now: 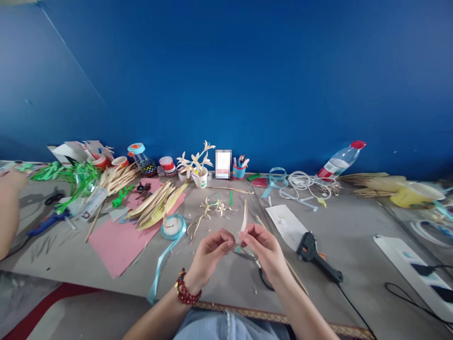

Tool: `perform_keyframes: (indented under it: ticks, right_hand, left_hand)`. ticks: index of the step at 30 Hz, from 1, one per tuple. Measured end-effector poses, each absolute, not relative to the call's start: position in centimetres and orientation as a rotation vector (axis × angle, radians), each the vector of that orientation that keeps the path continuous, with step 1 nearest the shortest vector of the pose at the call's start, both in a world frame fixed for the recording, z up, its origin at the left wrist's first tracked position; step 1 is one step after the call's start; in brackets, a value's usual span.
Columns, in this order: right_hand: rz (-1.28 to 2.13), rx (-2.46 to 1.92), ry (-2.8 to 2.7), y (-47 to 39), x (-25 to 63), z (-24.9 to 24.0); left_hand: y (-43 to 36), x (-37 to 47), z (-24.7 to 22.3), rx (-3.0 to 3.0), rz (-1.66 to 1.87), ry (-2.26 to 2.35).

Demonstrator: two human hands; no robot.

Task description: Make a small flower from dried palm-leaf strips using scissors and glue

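In the head view, my right hand (pixel 262 246) pinches a narrow pale strip of dried husk (pixel 245 212) that points upward from the fingertips. My left hand (pixel 214 251), with a red bead bracelet (pixel 186 292) at its wrist, is closed with thumb and fingertips together near the strip's lower end. What those fingers hold is too small to make out. Partly under my right hand lie scissors (pixel 264 278) with dark handles. Just beyond my hands, small cream husk flowers (pixel 214 206) rest on the grey table (pixel 226 283) among scraps.
A black glue gun (pixel 314 255) and white paper (pixel 285 224) lie to the right, near a power strip (pixel 406 264). Leftward are blue ribbon (pixel 173 226), pink paper (pixel 116 248) and dried husks (pixel 152 205). A cup of husk flowers (pixel 200 178) stands behind. Another person's arm (pixel 9 208) reaches in at far left.
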State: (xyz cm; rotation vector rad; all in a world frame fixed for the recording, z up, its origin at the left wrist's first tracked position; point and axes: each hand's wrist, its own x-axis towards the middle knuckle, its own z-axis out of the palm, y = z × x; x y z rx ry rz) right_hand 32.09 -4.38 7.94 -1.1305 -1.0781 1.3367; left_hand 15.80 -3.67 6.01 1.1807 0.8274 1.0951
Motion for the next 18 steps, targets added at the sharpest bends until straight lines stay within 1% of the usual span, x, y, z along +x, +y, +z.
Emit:
perform_keyframes:
  ticks: [5, 11, 14, 18]
  right_hand:
    - [1.410, -1.167, -1.099, -3.8, 32.3, 7.4]
    - [1.316, -1.239, -1.277, -4.0, 32.4, 7.3]
    - [1.108, -1.350, -1.521, -4.8, 34.1, 6.8]
    - [0.577, -1.614, -2.024, -7.2, 37.6, 4.5]
  left_hand:
    - [-2.9, 14.7, 6.9, 1.308, 0.985, 0.851]
    - [-1.7, 15.2, 6.6, 1.325, 0.833, 0.852]
    - [-1.7, 15.3, 6.9, 1.197, 0.854, 0.857]
    - [-1.5, 14.9, 7.8, 1.059, 0.926, 0.797]
